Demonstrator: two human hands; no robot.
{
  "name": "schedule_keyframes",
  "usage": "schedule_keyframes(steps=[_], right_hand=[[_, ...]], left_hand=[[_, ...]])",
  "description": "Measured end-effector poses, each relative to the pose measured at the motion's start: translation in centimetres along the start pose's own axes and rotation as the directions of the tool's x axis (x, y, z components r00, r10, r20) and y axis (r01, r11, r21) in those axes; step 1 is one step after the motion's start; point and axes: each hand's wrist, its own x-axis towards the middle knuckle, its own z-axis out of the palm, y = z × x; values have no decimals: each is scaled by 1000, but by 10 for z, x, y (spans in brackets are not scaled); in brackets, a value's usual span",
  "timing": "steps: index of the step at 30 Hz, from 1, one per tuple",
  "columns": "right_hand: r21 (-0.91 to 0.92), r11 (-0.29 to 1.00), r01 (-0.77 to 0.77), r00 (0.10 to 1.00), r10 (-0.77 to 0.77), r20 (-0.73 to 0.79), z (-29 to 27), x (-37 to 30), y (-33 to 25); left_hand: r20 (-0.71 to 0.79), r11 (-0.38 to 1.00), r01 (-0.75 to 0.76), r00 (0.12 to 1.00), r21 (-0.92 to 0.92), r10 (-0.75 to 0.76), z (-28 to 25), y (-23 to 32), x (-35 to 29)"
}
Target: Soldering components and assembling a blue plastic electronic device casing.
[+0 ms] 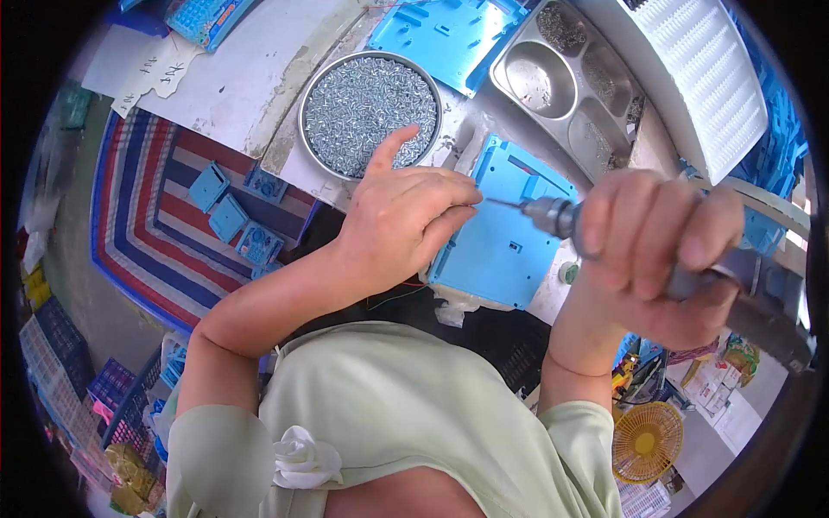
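Note:
My right hand grips an electric screwdriver whose thin bit points left, its tip beside the fingertips of my left hand. My left hand rests on the left edge of a blue plastic panel lying on the white table, fingers pinched together near the bit tip, index finger raised. I cannot tell whether a screw sits between the fingers. Just beyond my left hand stands a round metal pan full of small silver screws.
A second blue panel and a steel compartment tray with screws lie at the back. A white ribbed rack is at the right. Small blue parts lie on a striped mat on the floor to the left; a yellow fan stands lower right.

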Motion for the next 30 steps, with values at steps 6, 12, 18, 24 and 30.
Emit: schedule_keyframes(steps=[6,12,18,24,30], right_hand=[[2,1000,20,1000,-20,1,14,-11,6],[5,1000,18,999,-18,-30,21,-20,12],[64,993,-101,977,112,-183,39,-33,13],[109,980,-165,952,187,-241,53,-40,17],[-198,959,-202,969,167,-179,56,-43,30]], left_hand=[[-51,996,-62,997,69,66,-2,6,-2],[89,990,-73,994,122,62,-21,-1,1],[54,771,12,997,637,-60,-49,-55,13],[53,787,0,998,616,-41,-47,-52,12],[24,794,-44,999,606,37,-49,-56,19]])
